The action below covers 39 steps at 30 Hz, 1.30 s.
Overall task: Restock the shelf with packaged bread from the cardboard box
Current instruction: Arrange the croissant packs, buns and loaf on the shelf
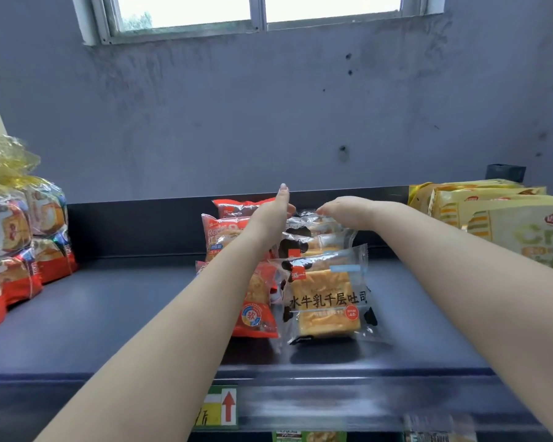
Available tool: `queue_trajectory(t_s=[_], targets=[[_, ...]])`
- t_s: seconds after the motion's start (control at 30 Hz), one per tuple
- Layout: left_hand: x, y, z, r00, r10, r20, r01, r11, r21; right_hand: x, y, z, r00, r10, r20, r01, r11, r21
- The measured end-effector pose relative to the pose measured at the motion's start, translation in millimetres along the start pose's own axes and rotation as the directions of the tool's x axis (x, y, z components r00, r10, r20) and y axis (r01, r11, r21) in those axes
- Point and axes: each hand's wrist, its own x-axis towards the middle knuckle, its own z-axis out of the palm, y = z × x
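A row of clear toast packs with black cow patches stands on the dark shelf (109, 307), the front toast pack (328, 301) leaning back. Both my arms reach to the rear toast pack (313, 229). My left hand (276, 212) is beside its left edge with fingers straight and pointing up, the thumb near the wrapper. My right hand (345, 212) lies over its top right, fingers curled down onto the wrapper's top edge. A row of red bread packs (257, 314) stands just left of the toast, partly hidden by my left forearm. The cardboard box is out of view.
Bagged loaves in red-and-clear wrappers (13, 237) stand at the shelf's left end. Yellow croissant packs (508, 224) fill the right end. A grey wall rises behind the shelf's back rim. A price tag with a red arrow (219, 406) hangs on the front edge.
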Motion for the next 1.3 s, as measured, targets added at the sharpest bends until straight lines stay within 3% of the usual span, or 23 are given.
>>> queue_trajectory(t_s=[0.17,0.27,0.4,0.57,0.9,0.97,1.1,1.2,1.3], targets=[[4,-1,-2,1.0,0.007,-0.006,-0.007,1.0,0.002,10,7,-5,0.995,-0.093,-0.04,0.087,0.989,-0.117],[7,-1,-5,0.999,0.036,-0.017,-0.036,0.999,-0.026,16,11,-9,0.984,-0.107,-0.145,0.089,0.988,-0.125],[15,-2,-12,0.997,0.062,-0.045,-0.063,0.997,-0.031,24,22,-7,0.977,-0.135,-0.164,0.095,0.968,-0.232],[21,-4,-14,0.996,0.052,-0.073,-0.055,0.997,-0.048,28,26,-7,0.948,-0.19,-0.253,0.127,0.961,-0.247],[15,-4,-23,0.985,0.133,-0.106,-0.138,0.989,-0.049,21,27,-12,0.962,-0.116,-0.246,0.048,0.963,-0.266],[6,-4,-33,0.976,0.171,-0.133,-0.178,0.983,-0.047,13,15,-18,0.937,-0.171,-0.304,0.095,0.964,-0.25],[-15,-17,-65,0.959,0.221,-0.176,-0.212,0.975,0.071,-26,-32,-18,0.798,-0.371,-0.474,0.324,0.929,-0.182],[-32,-33,-90,0.976,0.157,-0.148,-0.144,0.985,0.09,-72,-69,-4,0.752,-0.47,-0.461,0.419,0.882,-0.215],[-49,-51,-109,0.987,0.059,-0.147,-0.04,0.99,0.132,-118,-101,20,0.775,-0.502,-0.385,0.448,0.865,-0.226]])
